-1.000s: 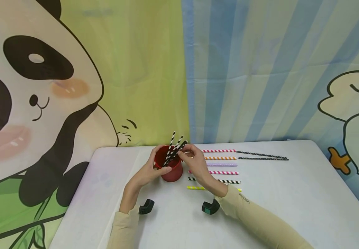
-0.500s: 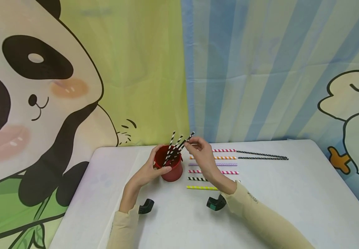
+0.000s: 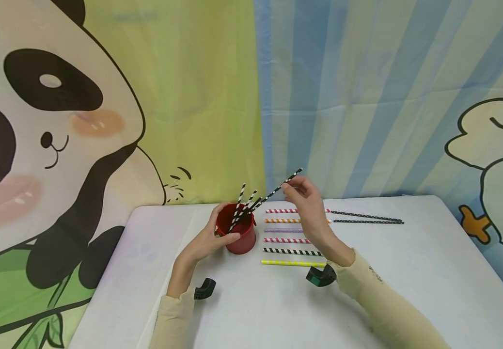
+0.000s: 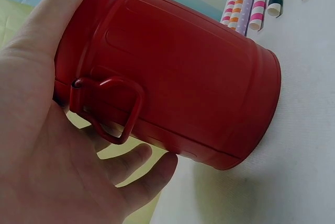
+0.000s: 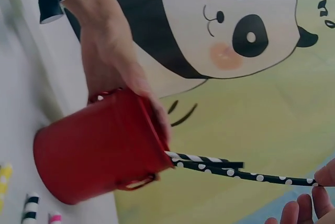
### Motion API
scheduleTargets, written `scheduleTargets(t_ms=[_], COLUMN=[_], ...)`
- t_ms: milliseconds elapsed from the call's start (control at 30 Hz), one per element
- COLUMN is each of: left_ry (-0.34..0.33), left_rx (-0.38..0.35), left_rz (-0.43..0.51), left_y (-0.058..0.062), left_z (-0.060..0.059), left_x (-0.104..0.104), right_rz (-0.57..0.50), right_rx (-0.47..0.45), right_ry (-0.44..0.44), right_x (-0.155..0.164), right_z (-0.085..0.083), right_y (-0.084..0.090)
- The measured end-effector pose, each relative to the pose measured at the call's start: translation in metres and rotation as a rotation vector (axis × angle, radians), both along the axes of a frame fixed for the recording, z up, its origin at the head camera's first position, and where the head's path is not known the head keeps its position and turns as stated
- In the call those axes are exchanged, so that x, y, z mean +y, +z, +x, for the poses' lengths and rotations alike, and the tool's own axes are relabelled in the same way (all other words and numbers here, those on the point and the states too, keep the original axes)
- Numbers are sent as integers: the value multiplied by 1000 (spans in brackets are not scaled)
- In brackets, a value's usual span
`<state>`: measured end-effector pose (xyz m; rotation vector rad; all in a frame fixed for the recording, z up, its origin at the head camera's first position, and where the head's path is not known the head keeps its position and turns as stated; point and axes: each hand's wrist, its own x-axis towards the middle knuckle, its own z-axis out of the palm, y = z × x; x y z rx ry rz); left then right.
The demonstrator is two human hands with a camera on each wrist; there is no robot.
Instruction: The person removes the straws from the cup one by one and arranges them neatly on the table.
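A red metal bucket [image 3: 241, 243] with small side handles stands on the table, steadied by my left hand [image 3: 205, 241]. The left thumb lies at its rim and the fingers reach round the far side, as the left wrist view of the bucket [image 4: 172, 72] also shows. My right hand [image 3: 314, 211] pinches a black straw with white dots [image 3: 279, 189] near its upper end, up and right of the bucket. That straw slants down to the bucket's mouth; its lower end is hidden. Several black-and-white straws [image 3: 239, 199] lean inside the bucket.
Right of the bucket lie parallel straws: red-striped [image 3: 279, 211], orange-striped [image 3: 281, 221], lilac [image 3: 279, 230], pink-striped [image 3: 284, 240], black-striped [image 3: 290, 251] and yellow [image 3: 288, 262]. Two black dotted straws [image 3: 367, 222] extend farther right on the white table [image 3: 408, 271]. A printed curtain [image 3: 216, 97] hangs behind.
My right hand has moved up and to the right from the bucket's mouth, drawing the dotted straw mostly out. The left hand and the bucket have stayed in place.
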<state>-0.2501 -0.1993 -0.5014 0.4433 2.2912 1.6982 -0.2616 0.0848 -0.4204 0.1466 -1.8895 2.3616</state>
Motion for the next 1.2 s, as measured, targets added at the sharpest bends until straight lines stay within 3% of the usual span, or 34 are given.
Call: scheduleTargets(t_ms=[233,467,733,867,1200], left_ry=[8,16,15,18,23], left_rx=[-3,-21,-17,-23,-20], left_rz=[-4,-16,-7,-7,-7], left_y=[1,2,2,3,2], left_z=[0,1,1,1,1], left_x=[0,0,1,1,1], right_rz=[-9,68,372,572,940], right_rx=[69,92,132,165,333], right_ry=[-43,-76,-42,-13,-4], right_x=[33,61,91,105,123], right_z=[0,2,11,14,15], right_y=[12,5,-8,-8,-12])
